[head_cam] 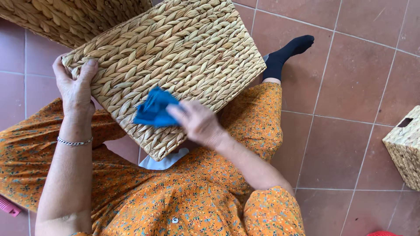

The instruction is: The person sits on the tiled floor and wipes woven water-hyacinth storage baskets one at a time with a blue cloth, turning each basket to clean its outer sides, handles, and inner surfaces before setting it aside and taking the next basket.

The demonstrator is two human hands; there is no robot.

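A seated person in an orange floral dress props a woven straw basket on their lap, tilted so one flat side faces up. The left hand clamps its corner, steadying it. The right hand (slightly blurred) pinches a crumpled blue cloth against the weave. Another woven basket sits apart on the tiled floor.

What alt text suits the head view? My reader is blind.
A seated person's right hand presses a blue cloth on a woven basket, steadied at its corner by the left hand. Red floor tiles lie beneath.
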